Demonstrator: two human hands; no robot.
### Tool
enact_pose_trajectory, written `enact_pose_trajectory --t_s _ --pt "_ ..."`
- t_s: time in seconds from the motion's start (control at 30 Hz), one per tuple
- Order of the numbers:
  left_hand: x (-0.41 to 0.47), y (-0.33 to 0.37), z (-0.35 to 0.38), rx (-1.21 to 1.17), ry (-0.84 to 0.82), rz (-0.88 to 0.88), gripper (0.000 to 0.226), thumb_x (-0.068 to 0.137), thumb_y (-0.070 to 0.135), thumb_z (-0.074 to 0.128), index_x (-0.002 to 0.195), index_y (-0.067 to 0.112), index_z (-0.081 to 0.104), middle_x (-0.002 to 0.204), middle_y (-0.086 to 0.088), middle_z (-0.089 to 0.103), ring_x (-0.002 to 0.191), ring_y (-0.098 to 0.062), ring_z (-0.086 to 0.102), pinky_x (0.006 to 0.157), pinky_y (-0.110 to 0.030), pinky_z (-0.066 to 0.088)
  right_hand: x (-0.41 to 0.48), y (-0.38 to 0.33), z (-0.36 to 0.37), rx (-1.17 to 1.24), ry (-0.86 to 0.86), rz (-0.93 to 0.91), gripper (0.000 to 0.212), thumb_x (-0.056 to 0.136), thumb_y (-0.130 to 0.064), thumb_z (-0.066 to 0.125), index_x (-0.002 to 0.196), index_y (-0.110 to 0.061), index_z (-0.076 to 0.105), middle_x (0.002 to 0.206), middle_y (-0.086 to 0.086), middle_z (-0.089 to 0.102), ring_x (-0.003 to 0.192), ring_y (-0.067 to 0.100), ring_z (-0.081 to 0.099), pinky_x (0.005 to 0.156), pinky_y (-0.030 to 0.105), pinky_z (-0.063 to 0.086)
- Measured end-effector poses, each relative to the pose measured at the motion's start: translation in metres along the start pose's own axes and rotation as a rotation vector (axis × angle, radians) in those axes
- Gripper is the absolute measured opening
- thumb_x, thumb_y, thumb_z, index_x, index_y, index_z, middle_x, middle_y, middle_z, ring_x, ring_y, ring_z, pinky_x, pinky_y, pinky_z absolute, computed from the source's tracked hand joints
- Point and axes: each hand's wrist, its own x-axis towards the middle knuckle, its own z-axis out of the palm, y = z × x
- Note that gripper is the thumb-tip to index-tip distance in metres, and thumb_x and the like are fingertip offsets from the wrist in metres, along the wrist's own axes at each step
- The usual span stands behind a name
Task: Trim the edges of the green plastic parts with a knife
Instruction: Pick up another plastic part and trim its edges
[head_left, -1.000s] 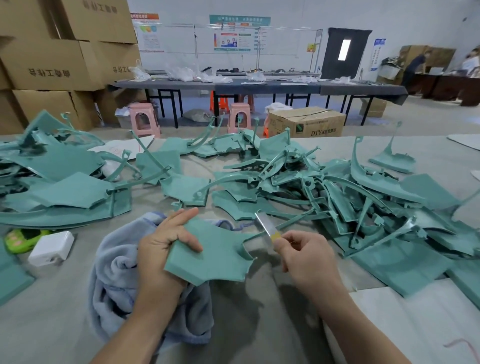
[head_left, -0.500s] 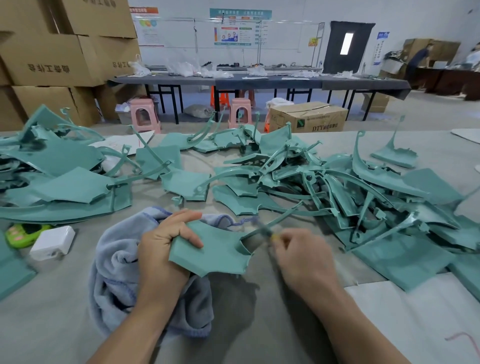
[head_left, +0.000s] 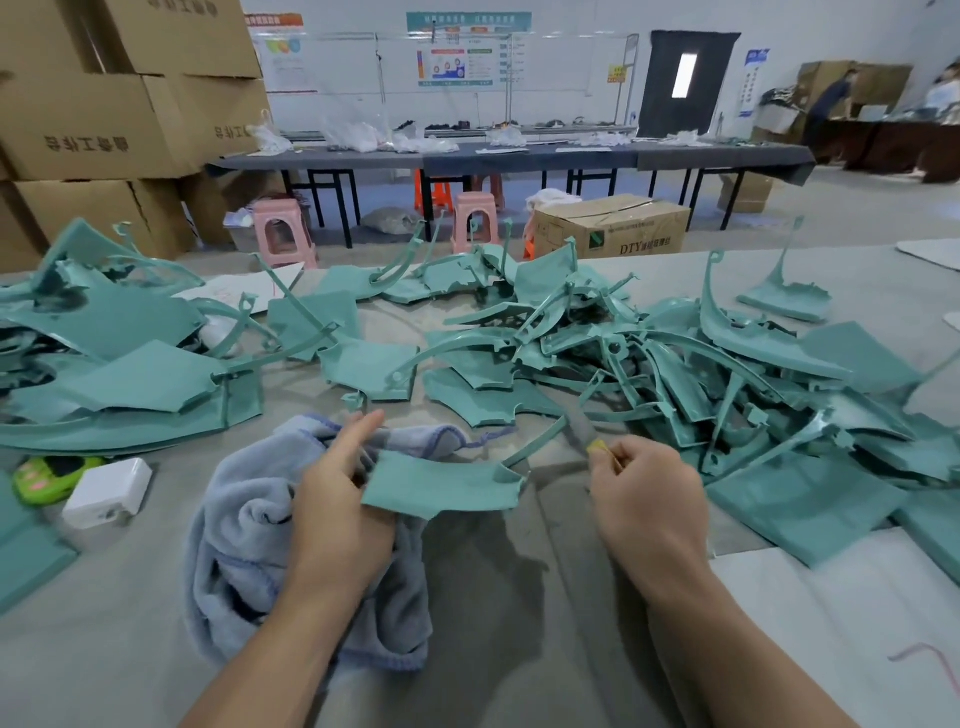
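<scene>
Above the grey towel (head_left: 249, 525), left hand (head_left: 337, 514) grips a green part (head_left: 441, 480), right hand (head_left: 647, 499) pinches the knife (head_left: 584, 434)

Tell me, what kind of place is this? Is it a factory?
Probably yes, a small factory or workshop. A big pile of green plastic parts covers the table, stacked cardboard boxes stand by the wall, and long work tables with pink stools fill the room behind.
</scene>
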Motion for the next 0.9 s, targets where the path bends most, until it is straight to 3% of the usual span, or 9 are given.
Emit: enact_pose_trajectory --t_s 0.1,0.23,0.3,0.4,0.47,0.53,0.67,0.8,0.9 --pt "0.009 0.010 0.001 -0.558 -0.020 -0.380 0.062 0.097 -0.015 0.045 0.150 0.016 0.040 0.128 0.001 0.061 0.111 -0.009 0.061 0.066 -0.016 0.055 0.001 0.003 -0.007 0.013 0.040 0.008 0.039 0.096 -0.033 0.061 0.060 -0.017 0.058 0.050 -0.007 0.058 0.053 0.017 0.055 0.049 0.027 0.035" --pt "0.013 0.022 -0.018 -0.976 -0.153 -0.613 0.091 0.061 -0.031 0.022 0.138 0.009 0.052 0.133 -0.006 0.066 0.122 -0.014 0.059 0.076 -0.029 0.062 0.001 0.002 -0.016 0.251 -0.006 -0.105 0.039 0.096 -0.027 0.067 0.058 -0.019 0.060 0.048 -0.008 0.055 0.047 0.015 0.047 0.050 0.030 0.033" --pt "0.015 0.025 -0.025 -1.161 -0.105 -0.693 0.075 0.066 -0.021 0.027 0.129 0.004 0.057 0.129 -0.011 0.068 0.119 -0.020 0.062 0.074 -0.037 0.061 -0.006 -0.007 -0.016 0.388 -0.104 -0.178 0.036 0.095 -0.022 0.067 0.060 -0.023 0.062 0.048 -0.005 0.054 0.045 0.012 0.043 0.052 0.031 0.035" --pt "0.012 0.028 -0.012 -0.879 0.010 -0.692 0.031 0.097 0.002 0.049 0.126 0.006 0.058 0.124 -0.009 0.063 0.102 -0.019 0.066 0.068 -0.030 0.054 -0.018 -0.017 -0.013 0.403 -0.209 -0.265 0.041 0.093 -0.020 0.068 0.055 -0.032 0.060 0.046 -0.005 0.050 0.042 0.006 0.040 0.049 0.029 0.036" --pt "0.006 0.024 0.003 -0.626 0.053 -0.626 0.060 0.091 -0.005 0.063 0.145 0.011 0.045 0.140 -0.006 0.054 0.119 -0.021 0.060 0.065 -0.028 0.052 -0.023 -0.019 -0.011 0.360 -0.257 -0.291 0.041 0.093 -0.021 0.069 0.054 -0.032 0.061 0.047 -0.001 0.052 0.042 0.006 0.039 0.045 0.023 0.032" --pt "0.003 0.023 0.007 -0.611 0.034 -0.641 0.088 0.084 -0.023 0.059 0.157 0.015 0.027 0.153 0.000 0.046 0.128 -0.024 0.055 0.060 -0.028 0.054 -0.023 -0.018 -0.010 0.325 -0.265 -0.295 0.039 0.093 -0.021 0.070 0.055 -0.025 0.061 0.048 -0.001 0.053 0.042 0.006 0.040 0.045 0.022 0.032" --pt "0.003 0.028 -0.004 -0.754 -0.158 -0.758 0.064 0.087 -0.016 0.049 0.145 0.010 0.043 0.125 -0.004 0.071 0.085 -0.022 0.073 0.058 -0.032 0.058 -0.017 -0.016 -0.012 0.397 -0.241 -0.289 0.039 0.091 -0.016 0.071 0.054 -0.025 0.065 0.046 -0.006 0.057 0.042 0.004 0.044 0.044 0.017 0.032" --pt "0.001 0.037 -0.005 -0.817 -0.391 -0.767 0.026 0.098 0.003 0.043 0.110 0.010 0.065 0.103 -0.008 0.075 0.080 -0.016 0.071 0.068 -0.026 0.058 -0.028 -0.019 0.002 0.382 -0.327 -0.302 0.032 0.094 -0.024 0.071 0.062 -0.024 0.066 0.051 -0.005 0.060 0.043 0.003 0.045 0.043 0.017 0.033" --pt "0.001 0.038 -0.006 -0.719 -0.403 -0.737 0.031 0.097 0.000 0.046 0.117 0.008 0.067 0.108 -0.014 0.074 0.086 -0.023 0.070 0.077 -0.033 0.056 -0.033 -0.021 0.011 0.322 -0.327 -0.340 0.029 0.095 -0.031 0.068 0.067 -0.029 0.062 0.055 -0.009 0.057 0.049 0.005 0.046 0.049 0.019 0.036"
